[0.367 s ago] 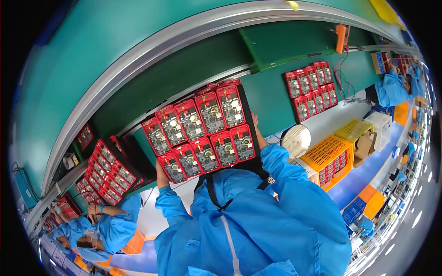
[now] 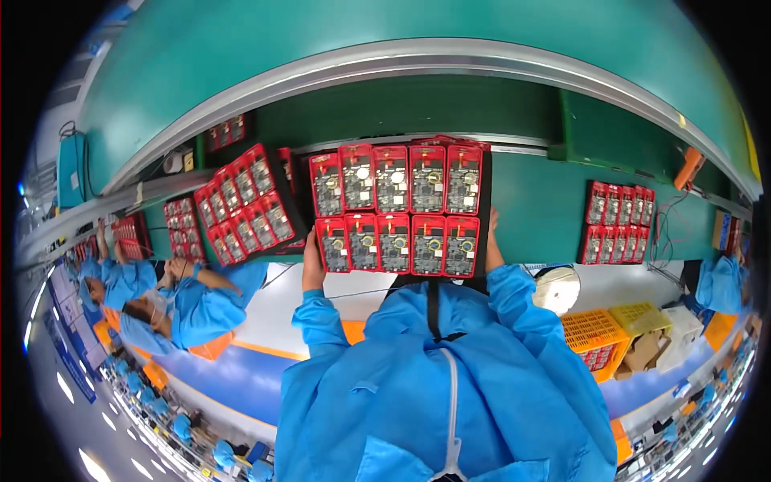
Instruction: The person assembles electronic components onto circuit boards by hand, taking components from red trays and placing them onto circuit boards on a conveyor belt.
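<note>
A black tray point(image 2: 485, 189) carries two rows of red plastic cases with circuit boards point(image 2: 393, 178) inside, in front of my body at the bench's near edge. My left hand point(image 2: 314, 265) grips its near left side, thumb along the edge. At the right side, my right hand point(image 2: 493, 243) holds the tray, its fingers partly hidden behind it. More red cases show beneath the tray's far edge. Whether the tray rests on the bench or is lifted, I cannot tell.
Left of my tray leans a similar loaded tray point(image 2: 250, 205). Another group of red cases point(image 2: 617, 222) lies on the green bench to the right, beside an orange meter point(image 2: 689, 169) with leads. A round stool point(image 2: 556, 291) and orange crate point(image 2: 596, 337) stand at right. Co-workers point(image 2: 185, 301) sit at left.
The whole view has turned, so the bench edge now runs level and the tray appears straighter and further right. Both hands keep their hold on its sides.
</note>
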A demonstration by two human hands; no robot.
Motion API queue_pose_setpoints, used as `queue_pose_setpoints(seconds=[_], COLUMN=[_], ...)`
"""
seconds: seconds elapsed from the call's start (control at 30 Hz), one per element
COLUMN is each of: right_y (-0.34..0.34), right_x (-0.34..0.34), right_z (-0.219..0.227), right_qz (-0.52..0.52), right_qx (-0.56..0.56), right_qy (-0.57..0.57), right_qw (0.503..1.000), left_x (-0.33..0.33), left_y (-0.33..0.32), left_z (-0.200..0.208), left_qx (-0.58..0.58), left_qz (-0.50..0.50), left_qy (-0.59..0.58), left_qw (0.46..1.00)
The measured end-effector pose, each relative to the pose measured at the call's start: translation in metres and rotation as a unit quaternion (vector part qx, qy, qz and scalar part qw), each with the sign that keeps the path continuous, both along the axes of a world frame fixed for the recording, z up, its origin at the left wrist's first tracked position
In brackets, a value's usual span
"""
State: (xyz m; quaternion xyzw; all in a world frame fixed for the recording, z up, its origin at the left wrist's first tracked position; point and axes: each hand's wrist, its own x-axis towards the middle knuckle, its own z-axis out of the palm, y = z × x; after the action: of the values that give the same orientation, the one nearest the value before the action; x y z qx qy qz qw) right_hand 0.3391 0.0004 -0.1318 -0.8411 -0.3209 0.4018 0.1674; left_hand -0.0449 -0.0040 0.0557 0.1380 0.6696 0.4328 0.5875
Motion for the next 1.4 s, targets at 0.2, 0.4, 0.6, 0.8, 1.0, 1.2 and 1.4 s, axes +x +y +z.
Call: queue_pose_setpoints(seconds=[0.2, 0.4, 0.6, 0.8, 1.0, 1.2, 1.4], right_y=[0.044, 0.102, 0.103, 0.105, 0.097, 0.037, 0.006], right_x=[0.093, 0.076, 0.07, 0.074, 0.072, 0.084, 0.078], right_z=[0.145, 0.272, 0.266, 0.259, 0.262, 0.283, 0.277], right_qz=[-0.113, 0.295, 0.324, 0.34, 0.325, 0.365, 0.371], right_qx=[0.293, 0.428, 0.398, 0.396, 0.407, 0.385, 0.387], right_qy=[0.195, -0.136, -0.187, -0.211, -0.2, -0.092, -0.083], right_qw=[0.929, 0.843, 0.838, 0.827, 0.83, 0.843, 0.84], left_x=[0.06, 0.215, 0.298, 0.306, 0.306, 0.292, 0.275], left_y=[0.019, 0.059, 0.113, 0.124, 0.126, 0.121, 0.058], left_z=[-0.025, 0.105, 0.088, 0.068, 0.068, 0.072, 0.105], left_qx=[0.055, 0.327, 0.406, 0.392, 0.384, 0.406, 0.37], left_qz=[0.064, -0.125, -0.252, -0.313, -0.337, -0.35, -0.372], left_qy=[-0.079, 0.464, 0.519, 0.634, 0.638, 0.611, 0.565], left_qw=[0.993, 0.814, 0.709, 0.589, 0.576, 0.583, 0.636])
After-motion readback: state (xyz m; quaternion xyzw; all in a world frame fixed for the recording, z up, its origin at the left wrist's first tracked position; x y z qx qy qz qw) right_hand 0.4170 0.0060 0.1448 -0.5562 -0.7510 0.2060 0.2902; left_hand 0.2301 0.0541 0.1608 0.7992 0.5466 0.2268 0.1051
